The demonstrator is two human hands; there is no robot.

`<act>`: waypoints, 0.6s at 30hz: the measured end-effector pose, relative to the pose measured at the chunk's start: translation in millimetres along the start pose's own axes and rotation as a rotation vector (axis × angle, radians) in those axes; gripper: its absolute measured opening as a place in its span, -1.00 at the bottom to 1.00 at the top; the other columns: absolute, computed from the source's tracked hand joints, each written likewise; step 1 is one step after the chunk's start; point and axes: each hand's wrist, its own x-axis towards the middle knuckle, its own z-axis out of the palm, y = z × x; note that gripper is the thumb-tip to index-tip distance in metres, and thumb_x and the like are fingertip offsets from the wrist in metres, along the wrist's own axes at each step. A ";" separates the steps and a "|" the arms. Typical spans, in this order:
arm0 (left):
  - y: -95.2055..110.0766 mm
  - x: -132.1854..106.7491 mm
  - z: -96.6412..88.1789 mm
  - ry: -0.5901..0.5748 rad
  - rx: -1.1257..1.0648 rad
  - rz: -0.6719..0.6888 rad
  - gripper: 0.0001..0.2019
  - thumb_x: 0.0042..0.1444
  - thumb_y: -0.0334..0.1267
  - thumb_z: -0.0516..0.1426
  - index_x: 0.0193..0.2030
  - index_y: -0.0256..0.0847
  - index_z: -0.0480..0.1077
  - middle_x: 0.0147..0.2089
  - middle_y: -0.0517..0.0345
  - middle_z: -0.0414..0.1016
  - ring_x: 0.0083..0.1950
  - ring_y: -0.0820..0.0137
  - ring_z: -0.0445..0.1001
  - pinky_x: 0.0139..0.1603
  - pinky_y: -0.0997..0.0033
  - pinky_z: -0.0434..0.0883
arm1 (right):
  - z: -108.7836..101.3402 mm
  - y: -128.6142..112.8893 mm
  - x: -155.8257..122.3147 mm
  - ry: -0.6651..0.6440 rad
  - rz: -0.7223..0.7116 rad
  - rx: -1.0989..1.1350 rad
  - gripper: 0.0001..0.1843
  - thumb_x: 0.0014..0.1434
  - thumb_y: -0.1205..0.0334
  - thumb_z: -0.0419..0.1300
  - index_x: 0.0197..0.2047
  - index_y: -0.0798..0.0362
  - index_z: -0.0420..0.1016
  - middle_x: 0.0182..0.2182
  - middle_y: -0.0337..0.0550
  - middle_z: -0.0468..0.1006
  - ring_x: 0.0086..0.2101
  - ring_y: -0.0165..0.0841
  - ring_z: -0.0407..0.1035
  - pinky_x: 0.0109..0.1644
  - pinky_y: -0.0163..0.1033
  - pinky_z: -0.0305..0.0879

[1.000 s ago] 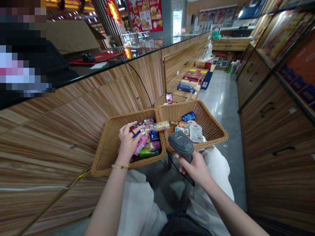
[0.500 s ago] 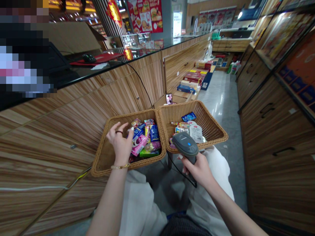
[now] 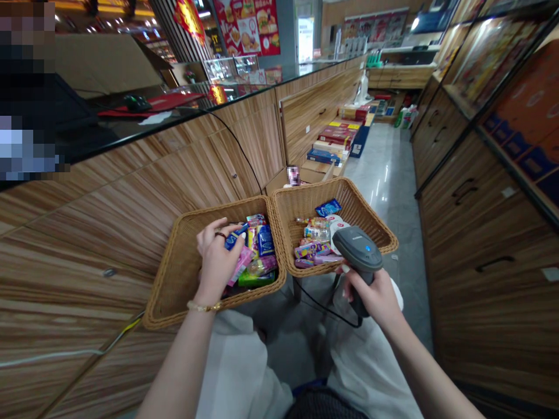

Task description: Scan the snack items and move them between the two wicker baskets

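Observation:
Over the left wicker basket (image 3: 168,262), my left hand (image 3: 218,256) has its thumb and fingers closed about a blue packet (image 3: 233,238). Beneath and beside it lie a pink packet (image 3: 241,266), another blue packet (image 3: 265,240), a clear-wrapped purple sweet (image 3: 262,266) and a green packet (image 3: 257,280). My right hand (image 3: 371,291) grips the handle of a dark grey barcode scanner (image 3: 358,247), held above the near edge of the right wicker basket (image 3: 378,227). Inside that basket are a blue packet (image 3: 328,208), a purple patterned packet (image 3: 312,250) and white-lidded packs partly hidden by the scanner.
Along the left runs a wood-panelled counter (image 3: 196,151) with a black top, a mouse (image 3: 137,103) and an open cardboard box (image 3: 105,64). Boxed goods (image 3: 340,134) line its base further back. Wooden cabinets (image 3: 480,233) stand right. The scanner's cable (image 3: 325,306) hangs between the baskets.
My left hand has closed its fingers on the blue packet. The scanner in my right hand has moved right, uncovering more of the right basket's contents. The view has shifted slightly.

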 end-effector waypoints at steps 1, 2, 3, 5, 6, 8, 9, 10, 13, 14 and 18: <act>2.9 2.6 1.5 -0.015 -0.003 0.015 -0.79 0.28 -0.12 0.18 -0.04 -0.07 0.58 0.21 -0.02 0.43 0.28 0.03 0.32 0.37 -0.12 0.25 | -2.2 0.9 1.0 0.013 -0.006 0.008 -0.61 0.19 -0.12 0.28 -0.39 0.06 0.54 -0.71 -0.18 0.52 -0.71 -0.31 0.38 -0.59 -0.26 0.35; 5.9 5.7 3.3 -0.032 -0.005 0.033 -0.79 0.28 -0.12 0.19 -0.04 -0.08 0.59 0.21 -0.02 0.43 0.28 0.02 0.32 0.37 -0.13 0.25 | -4.0 1.9 1.5 0.022 -0.010 0.014 -0.61 0.20 -0.13 0.27 -0.37 0.06 0.54 -0.70 -0.18 0.52 -0.70 -0.31 0.38 -0.58 -0.26 0.35; 9.2 9.4 5.3 -0.050 -0.007 0.056 -0.79 0.27 -0.12 0.19 -0.05 -0.08 0.59 0.21 -0.02 0.43 0.28 0.02 0.32 0.37 -0.13 0.24 | -5.6 2.7 1.8 0.031 -0.015 0.016 -0.60 0.21 -0.13 0.27 -0.37 0.06 0.54 -0.70 -0.18 0.52 -0.70 -0.31 0.38 -0.58 -0.26 0.35; 17.1 17.7 10.4 -0.099 -0.010 0.106 -0.79 0.27 -0.13 0.19 -0.05 -0.08 0.59 0.22 -0.01 0.43 0.28 0.02 0.31 0.37 -0.12 0.25 | -7.9 3.9 1.5 0.042 -0.019 0.015 -0.59 0.23 -0.15 0.26 -0.36 0.06 0.54 -0.70 -0.18 0.51 -0.70 -0.32 0.37 -0.57 -0.26 0.35; 22.0 22.0 13.6 -0.129 -0.012 0.133 -0.79 0.26 -0.14 0.20 -0.04 -0.08 0.59 0.22 -0.01 0.43 0.28 0.03 0.31 0.35 -0.10 0.26 | -8.9 4.3 1.2 0.044 -0.019 0.012 -0.58 0.23 -0.16 0.25 -0.37 0.06 0.54 -0.70 -0.18 0.51 -0.70 -0.31 0.38 -0.56 -0.25 0.36; 33.5 29.9 21.7 -0.200 -0.018 0.192 -0.79 0.26 -0.16 0.20 -0.01 -0.06 0.59 0.22 0.00 0.44 0.27 0.05 0.32 0.34 -0.08 0.27 | -10.5 5.1 0.7 0.050 -0.020 0.009 -0.56 0.23 -0.18 0.24 -0.37 0.06 0.54 -0.70 -0.18 0.50 -0.69 -0.31 0.38 -0.56 -0.25 0.36; 39.8 33.2 26.8 -0.236 -0.018 0.225 -0.78 0.26 -0.17 0.21 0.01 -0.05 0.58 0.22 0.01 0.45 0.27 0.05 0.32 0.33 -0.07 0.27 | -11.2 5.6 0.6 0.055 -0.022 0.011 -0.55 0.23 -0.19 0.24 -0.36 0.06 0.54 -0.69 -0.18 0.51 -0.69 -0.31 0.39 -0.55 -0.25 0.37; 46.4 36.1 32.5 -0.274 -0.015 0.261 -0.77 0.26 -0.18 0.21 0.03 -0.05 0.58 0.23 0.01 0.45 0.28 0.05 0.31 0.33 -0.07 0.27 | -12.0 6.2 0.7 0.061 -0.024 0.016 -0.55 0.23 -0.19 0.24 -0.35 0.07 0.55 -0.69 -0.18 0.51 -0.69 -0.31 0.39 -0.55 -0.24 0.38; 65.7 42.9 52.4 -0.400 0.018 0.385 -0.71 0.23 -0.20 0.25 0.09 -0.06 0.56 0.26 -0.01 0.43 0.31 0.05 0.29 0.36 -0.06 0.23 | -14.4 8.2 2.0 0.075 -0.027 0.033 -0.53 0.23 -0.21 0.25 -0.30 0.08 0.56 -0.70 -0.18 0.50 -0.69 -0.30 0.39 -0.55 -0.24 0.39; 71.6 44.9 59.6 -0.447 0.039 0.429 -0.69 0.22 -0.20 0.27 0.10 -0.07 0.56 0.28 -0.03 0.43 0.32 0.05 0.29 0.39 -0.07 0.20 | -15.4 8.7 2.6 0.077 -0.026 0.037 -0.52 0.23 -0.22 0.25 -0.30 0.08 0.56 -0.71 -0.18 0.50 -0.69 -0.29 0.38 -0.56 -0.24 0.38; 91.0 54.5 89.2 -0.643 0.158 0.550 -0.68 0.18 -0.23 0.28 0.08 -0.13 0.59 0.27 -0.08 0.44 0.34 0.03 0.26 0.45 -0.08 0.10 | -18.6 8.9 4.8 0.076 -0.015 0.036 -0.51 0.24 -0.23 0.25 -0.34 0.08 0.55 -0.71 -0.16 0.50 -0.68 -0.29 0.39 -0.55 -0.23 0.40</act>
